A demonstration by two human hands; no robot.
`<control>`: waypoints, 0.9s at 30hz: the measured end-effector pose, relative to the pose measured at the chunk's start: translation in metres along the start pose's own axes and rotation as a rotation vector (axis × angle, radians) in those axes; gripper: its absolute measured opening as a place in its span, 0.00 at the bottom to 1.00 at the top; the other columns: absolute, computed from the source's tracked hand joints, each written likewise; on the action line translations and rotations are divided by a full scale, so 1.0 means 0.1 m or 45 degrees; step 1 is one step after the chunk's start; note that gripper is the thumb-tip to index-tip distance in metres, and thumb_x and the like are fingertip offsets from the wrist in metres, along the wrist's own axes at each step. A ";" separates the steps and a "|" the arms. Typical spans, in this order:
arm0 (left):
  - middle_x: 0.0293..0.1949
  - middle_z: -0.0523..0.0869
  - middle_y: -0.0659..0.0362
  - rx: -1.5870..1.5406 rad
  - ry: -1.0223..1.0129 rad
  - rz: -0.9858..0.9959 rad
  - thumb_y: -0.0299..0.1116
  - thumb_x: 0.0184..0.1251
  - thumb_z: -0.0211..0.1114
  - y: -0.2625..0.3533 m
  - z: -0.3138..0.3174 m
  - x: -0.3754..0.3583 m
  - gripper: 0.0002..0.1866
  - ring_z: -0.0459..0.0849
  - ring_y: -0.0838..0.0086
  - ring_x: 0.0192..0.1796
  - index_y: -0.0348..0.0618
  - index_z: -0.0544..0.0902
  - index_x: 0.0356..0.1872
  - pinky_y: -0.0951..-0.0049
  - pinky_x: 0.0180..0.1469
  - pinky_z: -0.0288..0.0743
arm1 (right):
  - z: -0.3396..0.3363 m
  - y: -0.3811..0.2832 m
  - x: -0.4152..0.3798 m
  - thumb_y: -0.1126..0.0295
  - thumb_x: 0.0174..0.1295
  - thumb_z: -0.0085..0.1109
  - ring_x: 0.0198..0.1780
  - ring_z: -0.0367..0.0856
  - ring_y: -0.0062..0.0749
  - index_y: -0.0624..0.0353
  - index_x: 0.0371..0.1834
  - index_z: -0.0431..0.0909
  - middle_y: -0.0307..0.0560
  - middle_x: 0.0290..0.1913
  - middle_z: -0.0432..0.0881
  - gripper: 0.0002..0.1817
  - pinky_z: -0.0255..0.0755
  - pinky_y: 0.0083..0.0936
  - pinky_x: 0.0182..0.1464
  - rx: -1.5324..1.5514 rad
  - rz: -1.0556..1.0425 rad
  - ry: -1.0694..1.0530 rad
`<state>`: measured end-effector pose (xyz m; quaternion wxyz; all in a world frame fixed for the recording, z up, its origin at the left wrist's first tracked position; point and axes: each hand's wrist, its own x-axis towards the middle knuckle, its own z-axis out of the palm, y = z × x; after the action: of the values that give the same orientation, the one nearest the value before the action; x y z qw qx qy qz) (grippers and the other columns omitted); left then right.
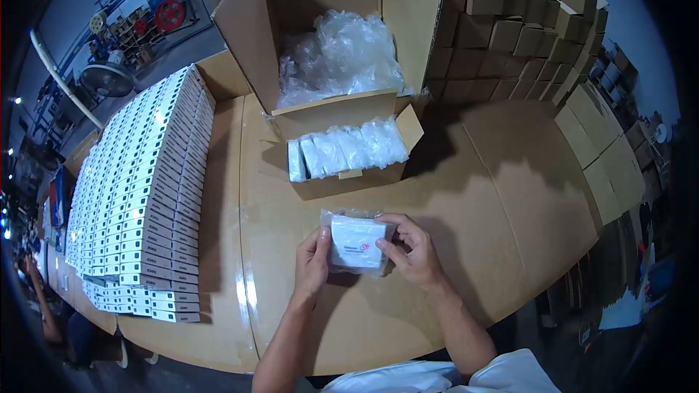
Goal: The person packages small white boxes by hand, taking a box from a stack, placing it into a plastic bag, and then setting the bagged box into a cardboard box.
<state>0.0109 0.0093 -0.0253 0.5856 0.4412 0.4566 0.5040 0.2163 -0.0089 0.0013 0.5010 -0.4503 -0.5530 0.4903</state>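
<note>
A flat white packet in a clear plastic bag (354, 244), with dark and red print on its face, is held between both hands above the table. My left hand (314, 260) grips its left edge, thumb along the side. My right hand (412, 251) pinches the right edge of the bag, thumb on the front. Just beyond them stands an open small cardboard box (349, 186) holding a row of plastic-wrapped white packets (349, 150). The leftmost packet leans a little apart from the others.
Behind the small box, a large open carton (247, 40) holds clear plastic bags (349, 58). Stacked white boxes (138, 196) fill the left side of the table (510, 196). Brown cartons (473, 44) are piled at the back right. Another person's arm (42, 298) shows at the far left.
</note>
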 end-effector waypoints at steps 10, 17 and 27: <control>0.41 0.81 0.59 0.483 -0.051 0.398 0.34 0.81 0.53 0.17 0.07 -0.04 0.17 0.76 0.78 0.41 0.32 0.83 0.55 0.79 0.45 0.70 | -0.06 0.02 0.01 0.74 0.67 0.64 0.46 0.85 0.26 0.66 0.47 0.82 0.51 0.46 0.88 0.09 0.79 0.22 0.50 0.209 -0.081 0.216; 0.48 0.79 0.59 0.193 -0.030 0.083 0.34 0.82 0.51 0.17 0.12 -0.06 0.18 0.76 0.78 0.46 0.33 0.82 0.58 0.77 0.51 0.71 | 0.02 0.02 0.09 0.73 0.65 0.66 0.48 0.83 0.25 0.65 0.64 0.73 0.50 0.48 0.86 0.24 0.77 0.23 0.52 0.177 -0.170 0.228; 0.47 0.79 0.57 0.325 -0.259 0.406 0.21 0.56 0.73 0.21 -0.04 -0.02 0.12 0.79 0.72 0.51 0.39 0.89 0.43 0.72 0.54 0.73 | -0.19 0.05 0.09 0.86 0.55 0.64 0.53 0.86 0.36 0.60 0.46 0.87 0.49 0.51 0.87 0.16 0.78 0.29 0.57 -0.142 -0.252 -0.199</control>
<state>0.0027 0.0099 -0.0050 0.4810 0.6269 0.3798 0.4811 0.2342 0.0018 -0.0020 0.4767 -0.3810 -0.6585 0.4406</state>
